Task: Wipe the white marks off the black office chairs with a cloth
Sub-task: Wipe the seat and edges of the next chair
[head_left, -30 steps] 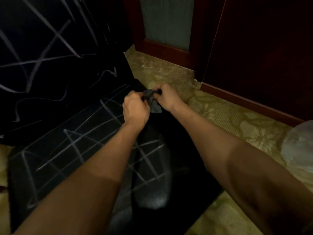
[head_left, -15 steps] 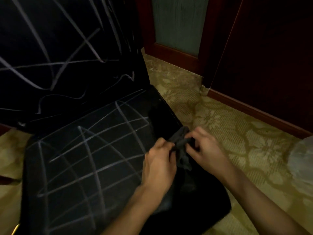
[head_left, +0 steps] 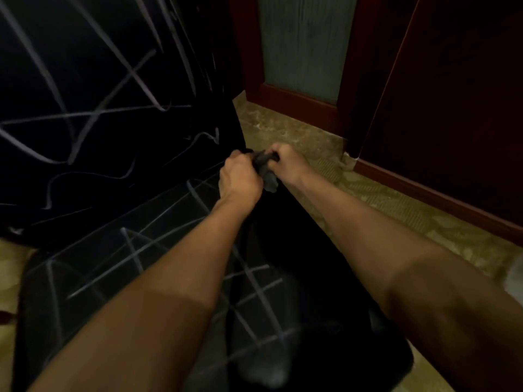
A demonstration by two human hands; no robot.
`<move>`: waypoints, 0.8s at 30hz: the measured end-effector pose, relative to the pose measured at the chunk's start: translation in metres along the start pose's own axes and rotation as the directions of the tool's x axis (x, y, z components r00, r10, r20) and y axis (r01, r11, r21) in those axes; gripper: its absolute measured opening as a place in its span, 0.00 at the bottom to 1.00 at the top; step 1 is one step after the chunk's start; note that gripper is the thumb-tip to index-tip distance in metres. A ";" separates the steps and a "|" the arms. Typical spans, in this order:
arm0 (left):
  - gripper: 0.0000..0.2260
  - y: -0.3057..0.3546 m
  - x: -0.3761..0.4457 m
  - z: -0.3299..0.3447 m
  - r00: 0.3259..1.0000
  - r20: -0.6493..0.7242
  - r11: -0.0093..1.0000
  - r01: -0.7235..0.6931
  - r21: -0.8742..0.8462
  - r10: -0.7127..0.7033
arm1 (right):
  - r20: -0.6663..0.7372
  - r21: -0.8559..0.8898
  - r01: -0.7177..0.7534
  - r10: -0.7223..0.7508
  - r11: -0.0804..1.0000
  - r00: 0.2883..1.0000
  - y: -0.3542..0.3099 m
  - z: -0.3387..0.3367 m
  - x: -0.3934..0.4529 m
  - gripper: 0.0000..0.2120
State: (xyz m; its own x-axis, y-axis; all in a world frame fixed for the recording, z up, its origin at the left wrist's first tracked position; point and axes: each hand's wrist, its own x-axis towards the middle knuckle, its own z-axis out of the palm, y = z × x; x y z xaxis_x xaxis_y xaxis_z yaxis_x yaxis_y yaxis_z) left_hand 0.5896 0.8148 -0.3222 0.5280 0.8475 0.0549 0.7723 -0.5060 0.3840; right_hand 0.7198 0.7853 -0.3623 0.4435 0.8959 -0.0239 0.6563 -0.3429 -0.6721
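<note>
Both hands, the left hand (head_left: 239,179) and right hand (head_left: 285,162), grip a dark cloth (head_left: 264,168) bunched between them above the far edge of a black office chair (head_left: 85,284) scrawled with white marks (head_left: 133,253).

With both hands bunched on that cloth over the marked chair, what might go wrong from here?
1. The left hand and right hand grip the dark cloth wadded small; such a wad may smear the white marks rather than lift them.
2. The cloth matches the black seat in this dim light, so dirt on it may go unnoticed.
3. The marked backrest may get skipped.
</note>
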 end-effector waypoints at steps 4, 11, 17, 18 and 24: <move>0.15 -0.002 -0.021 0.004 1.000 0.012 1.000 -0.008 0.002 0.008 | -0.004 -0.068 0.025 -0.026 0.997 1.000 0.010 -0.001 -0.030 0.04; 0.11 0.007 -0.122 0.007 0.994 0.009 0.985 -0.110 -0.133 0.112 | -0.088 -0.230 0.192 -0.217 0.954 0.972 0.017 -0.020 -0.151 0.08; 0.07 0.011 -0.219 0.005 0.970 0.039 0.953 -0.230 -0.196 0.242 | -0.130 -0.289 0.164 -0.208 0.943 0.969 0.019 -0.021 -0.266 0.07; 0.08 0.010 -0.235 0.004 0.966 0.050 0.949 -0.240 -0.205 0.255 | -0.134 -0.284 0.160 -0.204 0.945 0.970 0.018 -0.020 -0.284 0.08; 0.08 -0.006 -0.301 -0.011 0.953 0.096 0.929 -0.253 -0.269 0.287 | -0.127 -0.244 0.168 -0.203 0.955 0.971 0.006 -0.009 -0.349 0.10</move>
State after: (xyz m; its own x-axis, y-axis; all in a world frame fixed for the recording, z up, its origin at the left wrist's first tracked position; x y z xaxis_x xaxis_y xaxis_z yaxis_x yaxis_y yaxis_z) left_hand 0.4223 0.5644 -0.3312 0.7590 0.6469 0.0743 0.4889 -0.6415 0.5912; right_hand 0.5746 0.4680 -0.3517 0.3747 0.9036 0.2074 0.8504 -0.2459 -0.4651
